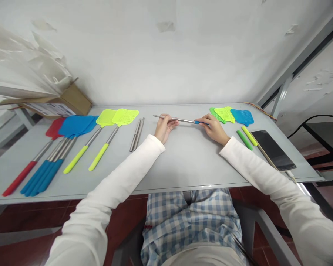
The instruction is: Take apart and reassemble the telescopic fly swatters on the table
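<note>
A thin metal rod (183, 120) lies nearly level between my two hands, above the middle of the table. My left hand (164, 129) is closed around the rod's left part, and its thin tip sticks out to the left. At the other end, my right hand (213, 128) pinches a blue handle grip (197, 122), mostly hidden by the fingers; the rod meets it there. Left of my left hand lie a few loose metal rods (137, 135). Right of my right hand are a green swatter head (217, 114), a yellow one (225, 113) and a blue one (242, 116).
Yellow swatters (111, 136), blue swatters (54, 155) and a red swatter (33, 160) lie on the left. A green grip (244, 139) and a yellow grip (249, 136) lie beside a phone (273, 149) on the right. A cardboard box (74, 99) stands at the back left.
</note>
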A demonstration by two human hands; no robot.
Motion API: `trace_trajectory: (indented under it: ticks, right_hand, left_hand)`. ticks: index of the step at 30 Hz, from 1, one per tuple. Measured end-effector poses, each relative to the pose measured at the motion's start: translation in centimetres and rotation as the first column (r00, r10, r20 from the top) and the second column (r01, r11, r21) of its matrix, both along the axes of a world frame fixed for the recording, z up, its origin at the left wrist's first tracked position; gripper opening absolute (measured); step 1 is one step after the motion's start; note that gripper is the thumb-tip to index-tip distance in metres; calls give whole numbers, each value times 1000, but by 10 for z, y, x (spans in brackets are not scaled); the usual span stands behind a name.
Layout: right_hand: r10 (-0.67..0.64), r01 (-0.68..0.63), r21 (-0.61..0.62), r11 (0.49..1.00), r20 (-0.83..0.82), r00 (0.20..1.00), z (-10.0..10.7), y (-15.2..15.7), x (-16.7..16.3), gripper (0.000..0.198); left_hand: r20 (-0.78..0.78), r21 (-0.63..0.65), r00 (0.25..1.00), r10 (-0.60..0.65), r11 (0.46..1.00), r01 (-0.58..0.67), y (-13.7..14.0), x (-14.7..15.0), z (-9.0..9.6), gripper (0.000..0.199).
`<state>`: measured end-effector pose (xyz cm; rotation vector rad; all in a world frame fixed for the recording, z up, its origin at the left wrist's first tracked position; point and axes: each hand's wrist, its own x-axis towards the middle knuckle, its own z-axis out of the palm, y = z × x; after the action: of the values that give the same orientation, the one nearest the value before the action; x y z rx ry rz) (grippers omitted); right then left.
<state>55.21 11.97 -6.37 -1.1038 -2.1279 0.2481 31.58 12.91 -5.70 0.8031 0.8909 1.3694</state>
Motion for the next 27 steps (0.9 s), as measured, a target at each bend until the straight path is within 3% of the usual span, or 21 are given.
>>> trace_trajectory:
  ticks: [5,8,10,13,19,22,24,25,26,27]
  right_hand:
    - [-15,16,20,1000,-21,1000,1,-3,-3,38]
    - [41,-40,32,999,-40,998,3,-10,-13,38]
    - [121,-120,19,993,-55,991,6,-18,-24,38]
    - [159,-159,9,987,-127,979,9,-27,-38,37]
    - [12,-58,-114,992,-364,931,2,-29,-44,35]
    - [54,-109,-143,984,-342,938,4,-22,-39,40]
    - [2,-22,-86,996,-223,975,14,-13,-26,37]
    - [-98,94,-40,995,-144,985,20,-8,-15,36]
    - [-251,253,15,967,-58,966,26,-1,-1,36]
    - [-429,426,68,902,36,903,32,5,14,34]
  left_hand:
    - [-53,55,993,-108,992,111,-6,1,2,22]
    - [-221,128,932,-288,939,320,-12,5,1,30]
    - [-312,184,888,-338,895,406,-15,7,-1,30]
    - [-335,236,878,-342,872,430,-18,7,-2,33]
    - [-345,175,854,-388,868,465,-20,8,0,49]
    - [-339,181,875,-346,889,421,-18,9,-1,46]
    - [-299,163,897,-325,909,384,-16,7,-2,44]
    - [-279,147,904,-324,916,374,-16,6,-2,43]
    - [-263,130,908,-326,921,368,-15,5,-2,41]
    - [-255,113,910,-327,925,364,-15,4,-1,40]
